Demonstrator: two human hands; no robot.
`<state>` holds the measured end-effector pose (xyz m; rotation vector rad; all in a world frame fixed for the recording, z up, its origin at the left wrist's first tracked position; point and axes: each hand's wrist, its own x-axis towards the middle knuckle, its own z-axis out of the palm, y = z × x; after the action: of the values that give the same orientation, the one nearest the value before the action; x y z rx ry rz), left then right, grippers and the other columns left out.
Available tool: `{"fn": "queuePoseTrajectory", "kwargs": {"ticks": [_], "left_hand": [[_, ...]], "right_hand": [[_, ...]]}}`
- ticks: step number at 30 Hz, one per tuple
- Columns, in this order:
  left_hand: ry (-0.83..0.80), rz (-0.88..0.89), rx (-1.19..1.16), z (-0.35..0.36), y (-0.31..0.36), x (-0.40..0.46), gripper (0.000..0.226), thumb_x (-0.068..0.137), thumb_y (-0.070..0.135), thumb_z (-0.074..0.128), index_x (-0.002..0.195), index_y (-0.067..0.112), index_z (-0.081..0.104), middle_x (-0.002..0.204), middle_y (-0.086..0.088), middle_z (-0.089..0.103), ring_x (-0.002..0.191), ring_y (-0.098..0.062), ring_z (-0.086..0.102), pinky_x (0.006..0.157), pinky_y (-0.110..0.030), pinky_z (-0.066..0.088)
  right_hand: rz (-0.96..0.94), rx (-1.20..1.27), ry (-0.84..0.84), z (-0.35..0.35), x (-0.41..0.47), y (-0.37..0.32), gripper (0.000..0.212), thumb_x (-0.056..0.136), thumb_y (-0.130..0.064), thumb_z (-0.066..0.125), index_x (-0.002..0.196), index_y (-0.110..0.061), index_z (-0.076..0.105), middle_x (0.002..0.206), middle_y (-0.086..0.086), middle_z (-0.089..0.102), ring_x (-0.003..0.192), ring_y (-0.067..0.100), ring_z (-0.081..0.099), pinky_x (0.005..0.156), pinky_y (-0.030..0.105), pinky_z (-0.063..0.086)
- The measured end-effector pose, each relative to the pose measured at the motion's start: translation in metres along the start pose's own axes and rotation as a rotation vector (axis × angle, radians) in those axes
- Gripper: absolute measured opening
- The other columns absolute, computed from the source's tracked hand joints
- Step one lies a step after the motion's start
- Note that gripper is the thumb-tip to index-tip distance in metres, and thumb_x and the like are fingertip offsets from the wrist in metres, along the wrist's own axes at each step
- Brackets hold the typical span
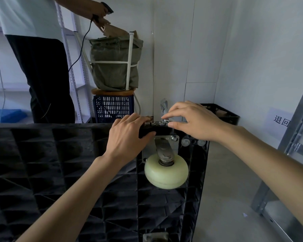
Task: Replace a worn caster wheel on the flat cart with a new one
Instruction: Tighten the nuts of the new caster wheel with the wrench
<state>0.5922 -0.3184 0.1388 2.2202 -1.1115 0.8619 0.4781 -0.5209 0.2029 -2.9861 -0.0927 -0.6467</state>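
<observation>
1. Up close, the flat cart [59, 163] stands on edge, its ribbed underside facing the camera.
2. Left hand [128, 137] grips its top rim.
3. Right hand [192, 121] pinches a metal tool [164, 109] there.
4. Cream caster wheel [166, 172] sits just below both hands.

One cream caster wheel [166, 173], two dark crates [113, 107], two hands [128, 137], one flat cart [59, 163].

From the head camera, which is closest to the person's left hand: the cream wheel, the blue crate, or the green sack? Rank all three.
1. Cream wheel, just below and right of the left hand.
2. Blue crate, behind, above the hand.
3. Green sack, higher, on the stool over the crate.
</observation>
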Motion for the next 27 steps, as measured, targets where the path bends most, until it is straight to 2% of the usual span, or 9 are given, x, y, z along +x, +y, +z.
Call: {"fn": "queuePoseTrajectory", "kwargs": {"ticks": [4, 8, 11, 16, 20, 24, 27], "left_hand": [[-0.016, 0.009, 0.013, -0.001, -0.001, 0.001, 0.049, 0.087, 0.057, 0.066, 0.129, 0.031, 0.064, 0.116, 0.013, 0.064, 0.11, -0.014, 0.059, 0.091, -0.031, 0.04], [-0.021, 0.009, 0.05, 0.001, 0.0, 0.0, 0.048, 0.087, 0.057, 0.066, 0.127, 0.031, 0.066, 0.114, 0.013, 0.064, 0.107, -0.014, 0.06, 0.091, -0.031, 0.041], [0.004, 0.012, 0.058, 0.002, 0.001, -0.004, 0.047, 0.087, 0.055, 0.067, 0.125, 0.029, 0.067, 0.111, 0.011, 0.065, 0.104, -0.015, 0.062, 0.09, -0.031, 0.041], [0.004, 0.054, 0.058, 0.001, 0.0, -0.016, 0.055, 0.087, 0.051, 0.069, 0.135, 0.025, 0.059, 0.128, 0.007, 0.066, 0.115, -0.017, 0.062, 0.1, -0.034, 0.041], [-0.014, 0.032, -0.043, -0.011, 0.002, -0.021, 0.051, 0.095, 0.04, 0.063, 0.142, 0.024, 0.054, 0.143, 0.007, 0.057, 0.128, -0.016, 0.053, 0.109, -0.034, 0.036], [0.016, 0.076, -0.12, -0.024, 0.019, -0.028, 0.046, 0.098, 0.044, 0.057, 0.14, 0.023, 0.056, 0.143, 0.009, 0.056, 0.131, -0.014, 0.051, 0.107, -0.033, 0.039], [-0.086, 0.186, -0.148, -0.032, 0.039, -0.031, 0.047, 0.096, 0.055, 0.051, 0.135, 0.029, 0.06, 0.137, 0.016, 0.059, 0.128, -0.005, 0.051, 0.106, -0.027, 0.037]], "right_hand": [[0.004, 0.023, 0.027, 0.002, 0.0, 0.002, 0.022, 0.098, -0.046, 0.062, 0.117, -0.042, 0.071, 0.12, -0.021, 0.058, 0.115, 0.007, 0.049, 0.098, 0.039, 0.04], [0.002, 0.061, 0.084, 0.002, -0.001, 0.001, 0.016, 0.093, -0.044, 0.069, 0.107, -0.039, 0.075, 0.118, -0.02, 0.06, 0.114, 0.008, 0.051, 0.102, 0.044, 0.04], [-0.022, 0.068, 0.165, 0.004, -0.006, 0.001, 0.016, 0.091, -0.045, 0.072, 0.103, -0.036, 0.076, 0.115, -0.02, 0.062, 0.11, 0.007, 0.052, 0.102, 0.042, 0.04], [-0.052, 0.093, 0.301, 0.008, -0.032, 0.0, 0.017, 0.09, -0.044, 0.072, 0.103, -0.033, 0.076, 0.107, -0.02, 0.064, 0.101, 0.008, 0.055, 0.094, 0.038, 0.045], [-0.023, 0.09, 0.417, 0.022, -0.064, -0.002, 0.02, 0.092, -0.039, 0.072, 0.107, -0.027, 0.076, 0.101, -0.018, 0.066, 0.094, 0.006, 0.058, 0.08, 0.035, 0.052], [0.048, 0.177, 0.486, 0.05, -0.097, -0.002, 0.023, 0.092, -0.036, 0.071, 0.11, -0.022, 0.076, 0.103, -0.014, 0.068, 0.095, 0.007, 0.062, 0.079, 0.035, 0.055], [0.114, 0.228, 0.517, 0.08, -0.112, -0.001, 0.022, 0.091, -0.026, 0.075, 0.112, -0.02, 0.076, 0.106, -0.012, 0.067, 0.095, 0.008, 0.063, 0.076, 0.034, 0.056]]}}
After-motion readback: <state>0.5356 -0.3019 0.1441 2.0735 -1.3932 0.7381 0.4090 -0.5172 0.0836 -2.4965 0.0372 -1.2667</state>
